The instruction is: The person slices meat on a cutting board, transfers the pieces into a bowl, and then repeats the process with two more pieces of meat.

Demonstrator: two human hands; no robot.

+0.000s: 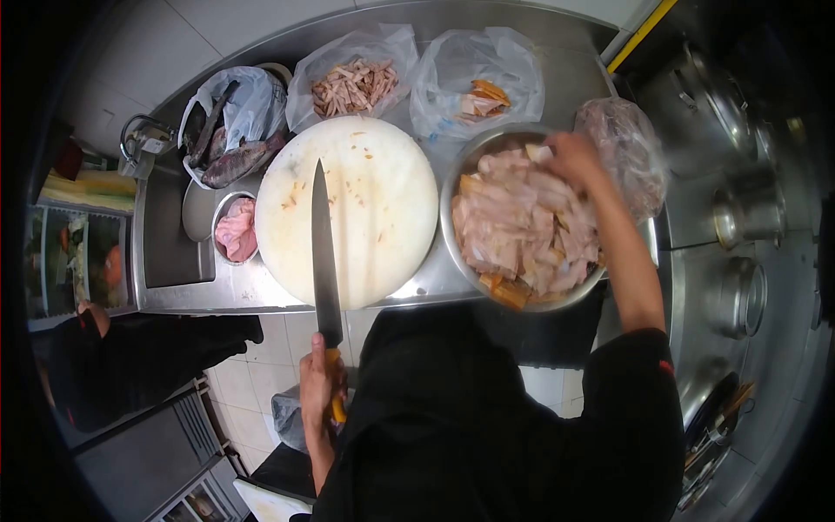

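Observation:
My left hand [320, 387] is wrapped round the yellow handle of a large kitchen knife [324, 252]. The long blade points away from me and reaches over a round white cutting board [374, 204] dotted with small scraps. At the far right rim of a metal bowl [450, 217], my right hand [574, 159] is smeared by motion. A pale piece shows beside its fingers, but whether they grip it cannot be made out. Sliced raw meat [522, 213], pale pink with yellow-orange skin on some pieces, fills the bowl.
Behind the board stand a plastic bag of meat strips [355, 87] and another bag [477, 83] with several pieces. At left are a bag with dark fish [235, 163], a small bowl of pink meat [235, 228] and a sink [178, 261]. Another person's sleeve [130, 365] shows at left.

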